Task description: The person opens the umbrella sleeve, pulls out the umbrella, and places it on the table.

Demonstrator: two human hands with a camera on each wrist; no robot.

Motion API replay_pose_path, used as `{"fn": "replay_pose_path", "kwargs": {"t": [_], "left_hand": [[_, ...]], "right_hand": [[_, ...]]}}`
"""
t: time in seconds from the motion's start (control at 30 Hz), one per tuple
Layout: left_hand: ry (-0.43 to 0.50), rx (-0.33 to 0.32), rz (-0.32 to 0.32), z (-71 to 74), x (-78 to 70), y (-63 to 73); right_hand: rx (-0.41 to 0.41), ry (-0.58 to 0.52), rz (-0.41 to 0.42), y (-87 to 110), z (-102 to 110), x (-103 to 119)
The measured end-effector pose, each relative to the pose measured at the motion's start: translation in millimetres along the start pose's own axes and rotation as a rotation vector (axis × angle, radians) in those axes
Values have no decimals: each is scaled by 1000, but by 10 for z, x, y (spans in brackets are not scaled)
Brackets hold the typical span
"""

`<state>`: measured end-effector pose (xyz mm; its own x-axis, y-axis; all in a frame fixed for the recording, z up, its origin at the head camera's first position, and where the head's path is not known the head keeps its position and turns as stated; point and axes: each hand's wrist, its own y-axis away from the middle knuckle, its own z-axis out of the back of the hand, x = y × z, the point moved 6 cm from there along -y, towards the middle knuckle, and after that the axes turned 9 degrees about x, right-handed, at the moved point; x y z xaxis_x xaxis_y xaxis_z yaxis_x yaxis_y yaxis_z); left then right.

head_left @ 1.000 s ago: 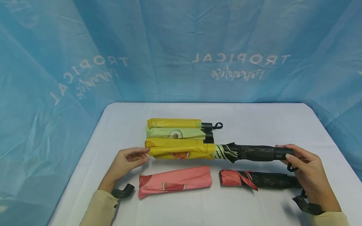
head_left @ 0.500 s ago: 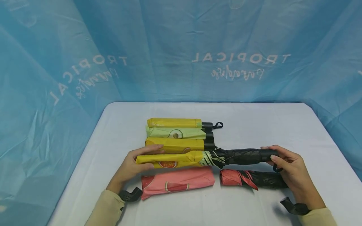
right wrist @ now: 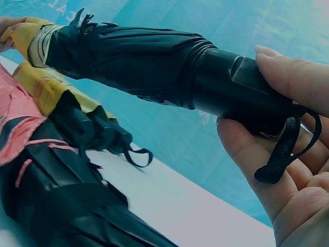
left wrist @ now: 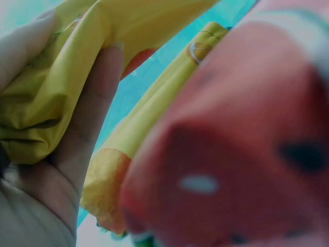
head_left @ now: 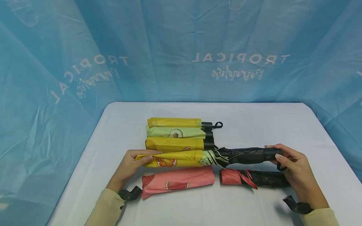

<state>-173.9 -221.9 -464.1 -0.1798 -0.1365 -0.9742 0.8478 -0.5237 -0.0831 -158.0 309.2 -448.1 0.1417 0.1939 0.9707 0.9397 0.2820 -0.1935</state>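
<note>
Pinching the yellow cover (head_left: 186, 159) in our nine-o'clock left hand (head_left: 128, 164), we grip the handle (head_left: 272, 153) in our three-o'clock right hand (head_left: 298, 168).

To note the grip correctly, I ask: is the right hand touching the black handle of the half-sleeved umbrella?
Touching. The right wrist view shows it: the right hand pinches the black handle, its fingers against both sides without a gap.
</note>
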Motion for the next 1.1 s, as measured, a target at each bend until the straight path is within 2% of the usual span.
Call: {"fn": "replay_pose_path", "kwargs": {"t": [0.1, 0.27, 0.4, 0.53, 0.7, 0.83, 0.97, 1.1], "left_hand": [[12, -36, 32, 52, 3, 29], [32, -76, 44, 151, 2, 89], [7, -61, 50, 188, 40, 100], [-59, -23, 42, 186, 115, 88], [-104, 35, 14, 152, 211, 60], [-112, 56, 58, 129, 270, 67], [-130, 55, 99, 117, 294, 72], [-133, 80, 128, 76, 303, 52]], "right_hand": [[-8, -10, 14, 29, 77, 25], [-46, -37, 38, 112, 272, 66], [-78, -97, 44, 170, 421, 50], [-81, -114, 17, 193, 513, -1], [-65, -69, -66, 250, 618, -67], [-55, -63, -130, 291, 714, -164], [-51, -68, -258, 306, 774, -326], [-59, 20, -399, 332, 826, -451]]}}
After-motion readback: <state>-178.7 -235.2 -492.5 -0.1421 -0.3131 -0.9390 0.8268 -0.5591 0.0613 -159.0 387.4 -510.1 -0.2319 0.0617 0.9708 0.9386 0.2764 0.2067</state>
